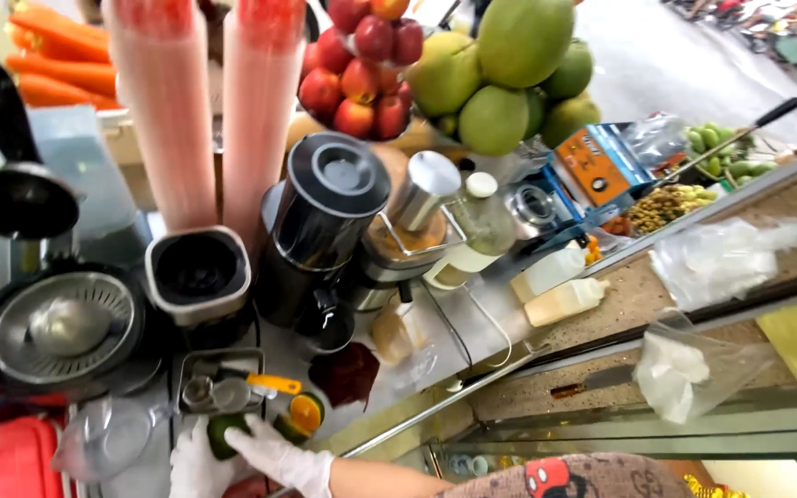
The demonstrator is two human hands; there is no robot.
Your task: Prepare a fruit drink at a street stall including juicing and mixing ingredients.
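Both my hands wear white gloves and meet at the bottom edge of the head view. My left hand cups a green citrus fruit from the left. The fingers of my right hand lie against the same fruit from the right. Just right of them lies a cut citrus half, orange flesh up. A yellow-handled knife rests on a small metal tray just beyond my hands.
A citrus press, a black blender base and a dark juicer stand behind the tray. Two tall cup stacks, red apples, green pomelos and carrots are further back. Plastic bags and squeeze bottles lie right.
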